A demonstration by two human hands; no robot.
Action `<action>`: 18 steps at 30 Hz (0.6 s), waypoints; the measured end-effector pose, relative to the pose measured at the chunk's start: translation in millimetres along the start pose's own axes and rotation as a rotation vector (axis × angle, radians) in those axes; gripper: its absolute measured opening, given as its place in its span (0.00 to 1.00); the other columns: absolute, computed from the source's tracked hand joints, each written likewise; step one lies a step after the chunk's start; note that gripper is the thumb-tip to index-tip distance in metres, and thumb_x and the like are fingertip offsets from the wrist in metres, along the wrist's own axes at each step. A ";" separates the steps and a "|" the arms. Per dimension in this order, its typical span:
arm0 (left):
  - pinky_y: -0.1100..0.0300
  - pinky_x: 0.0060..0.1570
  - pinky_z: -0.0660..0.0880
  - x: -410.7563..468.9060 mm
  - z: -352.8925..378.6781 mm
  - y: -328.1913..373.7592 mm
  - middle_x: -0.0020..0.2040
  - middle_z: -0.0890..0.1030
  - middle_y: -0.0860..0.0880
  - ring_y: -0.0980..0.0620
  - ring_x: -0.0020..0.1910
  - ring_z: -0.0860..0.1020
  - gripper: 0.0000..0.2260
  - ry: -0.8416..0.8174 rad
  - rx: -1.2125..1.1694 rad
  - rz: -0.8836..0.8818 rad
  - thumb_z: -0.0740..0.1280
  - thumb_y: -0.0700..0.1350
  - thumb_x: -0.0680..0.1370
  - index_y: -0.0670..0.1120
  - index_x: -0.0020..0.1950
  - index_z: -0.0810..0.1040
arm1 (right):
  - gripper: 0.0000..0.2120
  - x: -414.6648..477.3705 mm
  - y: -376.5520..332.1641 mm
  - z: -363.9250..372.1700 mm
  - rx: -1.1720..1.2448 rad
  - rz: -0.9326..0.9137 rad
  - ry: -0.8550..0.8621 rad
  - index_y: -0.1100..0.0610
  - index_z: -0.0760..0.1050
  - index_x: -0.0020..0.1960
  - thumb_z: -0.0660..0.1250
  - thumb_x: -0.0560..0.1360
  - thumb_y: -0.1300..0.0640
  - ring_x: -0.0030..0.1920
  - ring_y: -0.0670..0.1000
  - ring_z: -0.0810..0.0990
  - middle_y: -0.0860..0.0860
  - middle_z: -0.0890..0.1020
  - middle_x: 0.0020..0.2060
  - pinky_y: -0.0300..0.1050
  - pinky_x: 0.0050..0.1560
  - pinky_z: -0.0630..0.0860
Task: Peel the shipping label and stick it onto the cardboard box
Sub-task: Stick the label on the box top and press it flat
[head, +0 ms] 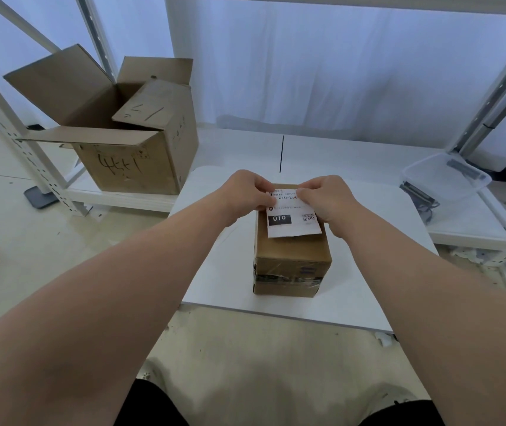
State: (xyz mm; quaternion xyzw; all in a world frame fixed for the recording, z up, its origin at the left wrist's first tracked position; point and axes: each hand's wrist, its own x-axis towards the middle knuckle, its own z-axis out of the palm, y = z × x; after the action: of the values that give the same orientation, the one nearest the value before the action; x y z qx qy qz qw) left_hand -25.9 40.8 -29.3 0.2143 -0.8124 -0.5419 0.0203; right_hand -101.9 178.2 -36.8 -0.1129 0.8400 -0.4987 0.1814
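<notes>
A small taped cardboard box (pixel 291 259) stands on a low white table (pixel 353 290). Over its top lies a white shipping label (pixel 291 222) with a barcode, a black "010" block and a QR code; its near edge lifts slightly off the box. My left hand (pixel 245 195) pinches the label's far left part, fingers curled on it. My right hand (pixel 327 198) pinches the far right part at the top edge. Both hands hide the label's far corners and the far end of the box.
A large open cardboard box (pixel 132 133) with handwriting sits on a low white shelf at the left. A clear plastic tub (pixel 446 176) rests on the shelf at the right. White metal rack posts (pixel 15 133) flank both sides. A white curtain hangs behind.
</notes>
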 end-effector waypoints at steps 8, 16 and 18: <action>0.63 0.42 0.79 -0.2 1.7 2.6 0.51 0.78 0.44 0.51 0.42 0.78 0.12 0.014 0.019 -0.036 0.68 0.36 0.76 0.39 0.59 0.77 | 0.05 7.3 2.7 1.5 -0.191 -0.061 0.129 0.54 0.76 0.46 0.63 0.77 0.59 0.50 0.55 0.79 0.54 0.82 0.53 0.53 0.54 0.80; 0.68 0.39 0.77 -0.3 3.5 2.5 0.51 0.76 0.44 0.53 0.38 0.75 0.13 0.027 0.085 -0.002 0.67 0.34 0.76 0.38 0.61 0.77 | 0.07 8.1 4.0 0.8 -0.189 -0.043 0.124 0.54 0.79 0.44 0.64 0.75 0.63 0.51 0.56 0.81 0.54 0.82 0.52 0.51 0.50 0.81; 0.65 0.44 0.77 0.4 4.1 3.3 0.51 0.76 0.44 0.50 0.42 0.76 0.14 0.022 0.118 0.009 0.66 0.34 0.76 0.37 0.62 0.77 | 0.08 7.6 3.6 0.4 -0.202 -0.045 0.120 0.56 0.81 0.46 0.64 0.75 0.63 0.51 0.57 0.81 0.55 0.82 0.51 0.52 0.51 0.81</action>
State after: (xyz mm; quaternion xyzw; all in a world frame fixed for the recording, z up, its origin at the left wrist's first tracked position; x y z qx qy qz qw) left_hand -28.4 45.3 -28.2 0.2175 -0.8437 -0.4904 0.0190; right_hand -108.7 176.8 -41.7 -0.1196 0.8926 -0.4212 0.1073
